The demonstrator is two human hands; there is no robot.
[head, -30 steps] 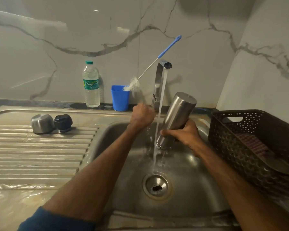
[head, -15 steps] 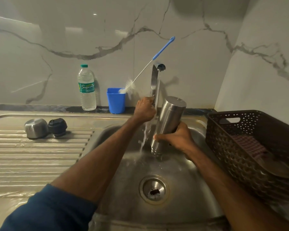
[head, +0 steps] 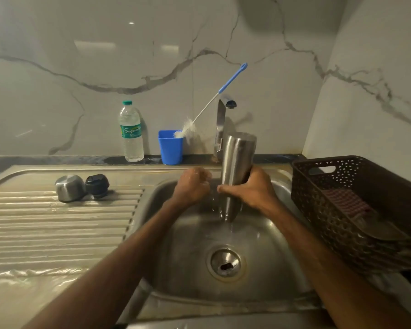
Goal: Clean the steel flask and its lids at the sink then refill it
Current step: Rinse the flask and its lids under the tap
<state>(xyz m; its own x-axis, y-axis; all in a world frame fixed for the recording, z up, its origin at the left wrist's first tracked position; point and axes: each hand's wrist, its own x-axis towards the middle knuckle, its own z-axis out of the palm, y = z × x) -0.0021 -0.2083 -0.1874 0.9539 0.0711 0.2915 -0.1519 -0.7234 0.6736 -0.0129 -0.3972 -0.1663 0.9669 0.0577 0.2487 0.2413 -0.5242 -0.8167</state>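
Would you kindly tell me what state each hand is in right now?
Left hand: closed in a fist, holding nothing visible.
Right hand: holding the steel flask.

We are looking at a kitchen, by every sign a home one, at its washing-up corner; a stainless steel sink with a ribbed drainboard is set into the counter, and a steel tap rises behind it; the walls are glossy marble-veined slabs; a bottle brush leans in a blue cup near a plastic water bottle; a brown perforated basket sits at the right.
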